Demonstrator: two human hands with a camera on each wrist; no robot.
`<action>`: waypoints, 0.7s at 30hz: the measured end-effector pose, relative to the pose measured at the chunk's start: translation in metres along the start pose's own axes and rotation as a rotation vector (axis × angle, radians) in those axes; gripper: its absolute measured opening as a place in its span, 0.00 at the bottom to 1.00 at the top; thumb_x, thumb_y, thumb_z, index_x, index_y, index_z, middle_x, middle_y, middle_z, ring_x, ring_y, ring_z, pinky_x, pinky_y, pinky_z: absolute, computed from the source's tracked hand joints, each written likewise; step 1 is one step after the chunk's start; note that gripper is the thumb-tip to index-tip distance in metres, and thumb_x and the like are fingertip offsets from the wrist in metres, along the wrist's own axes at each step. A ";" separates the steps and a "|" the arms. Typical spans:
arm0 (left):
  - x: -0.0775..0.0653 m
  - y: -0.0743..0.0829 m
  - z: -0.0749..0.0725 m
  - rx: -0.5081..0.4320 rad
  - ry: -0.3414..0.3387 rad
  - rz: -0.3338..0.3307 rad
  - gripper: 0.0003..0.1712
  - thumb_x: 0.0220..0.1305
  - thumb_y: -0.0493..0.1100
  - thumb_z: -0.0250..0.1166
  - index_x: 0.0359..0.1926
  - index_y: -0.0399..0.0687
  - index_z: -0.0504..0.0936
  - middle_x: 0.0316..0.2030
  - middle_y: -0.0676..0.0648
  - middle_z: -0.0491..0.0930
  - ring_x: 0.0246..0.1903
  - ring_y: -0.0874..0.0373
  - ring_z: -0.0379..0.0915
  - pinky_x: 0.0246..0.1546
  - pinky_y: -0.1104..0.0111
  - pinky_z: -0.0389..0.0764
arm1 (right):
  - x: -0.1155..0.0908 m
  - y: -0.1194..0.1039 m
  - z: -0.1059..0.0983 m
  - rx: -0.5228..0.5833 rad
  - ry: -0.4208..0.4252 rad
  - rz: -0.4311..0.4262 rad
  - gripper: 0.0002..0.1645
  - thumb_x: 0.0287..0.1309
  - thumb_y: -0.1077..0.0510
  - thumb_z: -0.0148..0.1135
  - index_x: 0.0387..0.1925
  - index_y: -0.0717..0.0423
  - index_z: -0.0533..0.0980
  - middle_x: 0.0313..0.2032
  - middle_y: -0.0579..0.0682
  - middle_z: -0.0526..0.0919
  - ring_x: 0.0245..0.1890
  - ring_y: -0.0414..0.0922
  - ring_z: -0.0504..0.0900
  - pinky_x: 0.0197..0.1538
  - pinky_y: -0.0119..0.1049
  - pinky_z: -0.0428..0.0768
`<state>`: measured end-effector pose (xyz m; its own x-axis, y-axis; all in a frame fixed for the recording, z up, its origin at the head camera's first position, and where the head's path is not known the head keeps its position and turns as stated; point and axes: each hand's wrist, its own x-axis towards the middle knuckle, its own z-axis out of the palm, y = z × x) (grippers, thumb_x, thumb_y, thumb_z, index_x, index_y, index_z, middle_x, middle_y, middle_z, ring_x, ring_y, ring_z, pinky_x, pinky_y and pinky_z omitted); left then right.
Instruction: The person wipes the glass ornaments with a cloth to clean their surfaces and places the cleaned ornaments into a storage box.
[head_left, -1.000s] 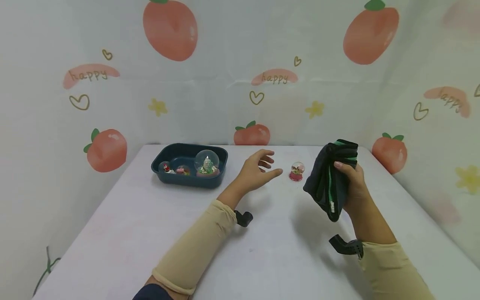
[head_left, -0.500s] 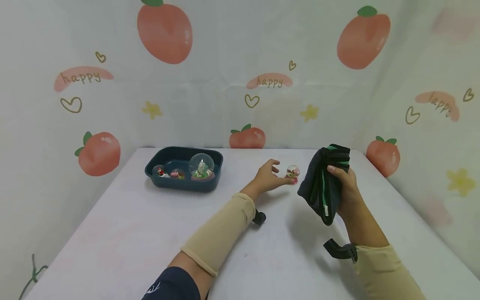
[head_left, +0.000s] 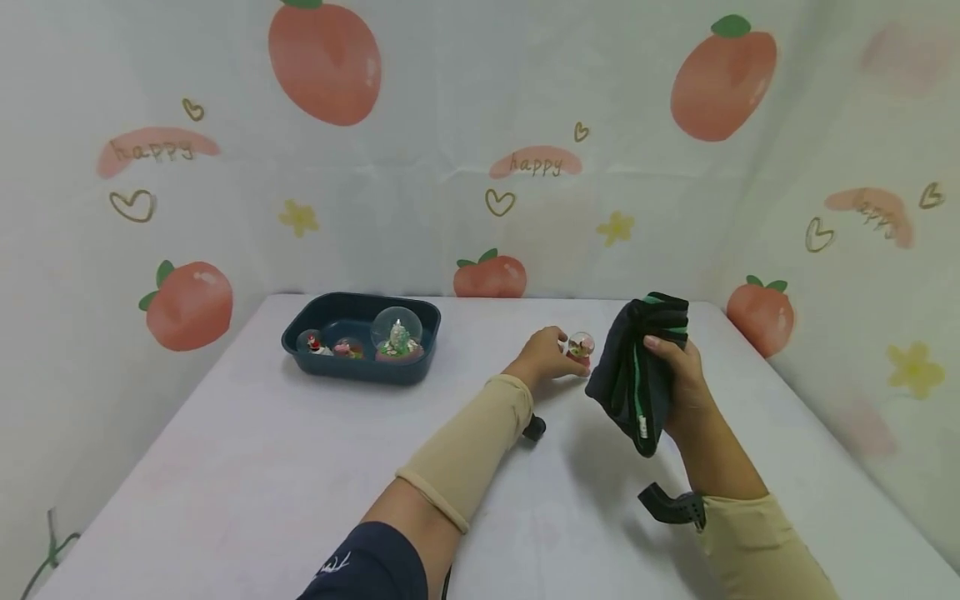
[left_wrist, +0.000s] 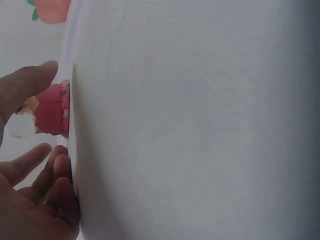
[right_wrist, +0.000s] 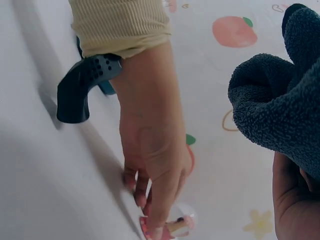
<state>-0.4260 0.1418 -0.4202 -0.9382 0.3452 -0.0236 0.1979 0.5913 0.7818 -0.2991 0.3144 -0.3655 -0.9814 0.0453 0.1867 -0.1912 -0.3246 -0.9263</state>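
A small snow globe (head_left: 581, 344) with a pinkish-red base stands on the white table, toward the back right of centre. My left hand (head_left: 543, 357) is around its base, the thumb at one side and the fingers at the other. In the left wrist view, a gap shows between the fingertips (left_wrist: 46, 148) and the red base (left_wrist: 50, 111); whether the thumb touches it, I cannot tell. Raised above the table, my right hand (head_left: 684, 383) grips a folded dark towel (head_left: 637, 375) with green stripes and a small white tag. Its terry loops show in the right wrist view.
On the back left of the table (head_left: 247, 467) sits a dark blue tray (head_left: 360, 371) with three snow globes in it, one larger (head_left: 397, 333). A fruit-patterned curtain (head_left: 420, 208) hangs behind the table and along its sides.
My left hand has moved right, reaching the snow globe and coming around its base. The right hand keeps its grip on the towel; the whole head view has shifted slightly.
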 end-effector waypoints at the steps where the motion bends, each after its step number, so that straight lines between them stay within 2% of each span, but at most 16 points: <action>1: 0.001 0.001 0.001 0.018 0.004 -0.001 0.38 0.57 0.50 0.81 0.63 0.37 0.78 0.55 0.41 0.84 0.50 0.54 0.78 0.56 0.64 0.82 | 0.000 0.001 0.000 0.000 -0.002 -0.003 0.13 0.73 0.50 0.52 0.54 0.44 0.73 0.42 0.40 0.82 0.43 0.38 0.81 0.49 0.32 0.82; 8: 0.009 -0.001 0.004 0.043 0.012 0.018 0.28 0.54 0.47 0.83 0.51 0.39 0.84 0.49 0.44 0.85 0.44 0.56 0.76 0.49 0.68 0.80 | -0.001 0.006 0.001 -0.033 -0.004 -0.009 0.11 0.73 0.51 0.52 0.52 0.44 0.74 0.40 0.41 0.83 0.42 0.38 0.82 0.46 0.32 0.85; 14: 0.012 -0.008 0.002 0.050 0.011 0.046 0.21 0.57 0.47 0.81 0.43 0.38 0.84 0.41 0.46 0.83 0.39 0.58 0.73 0.42 0.71 0.76 | -0.001 0.009 0.003 -0.056 -0.001 0.001 0.12 0.72 0.50 0.52 0.54 0.44 0.72 0.41 0.41 0.82 0.44 0.38 0.80 0.48 0.33 0.84; 21: 0.008 -0.012 -0.009 -0.063 -0.030 0.116 0.18 0.59 0.45 0.78 0.29 0.40 0.78 0.29 0.50 0.74 0.32 0.59 0.68 0.31 0.72 0.70 | -0.002 0.005 0.002 -0.108 -0.002 0.020 0.15 0.72 0.50 0.51 0.56 0.44 0.70 0.43 0.41 0.80 0.46 0.39 0.79 0.49 0.34 0.84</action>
<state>-0.4387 0.1312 -0.4246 -0.9009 0.4310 0.0514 0.2856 0.4994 0.8180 -0.2977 0.3110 -0.3702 -0.9850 0.0375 0.1682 -0.1723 -0.2218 -0.9597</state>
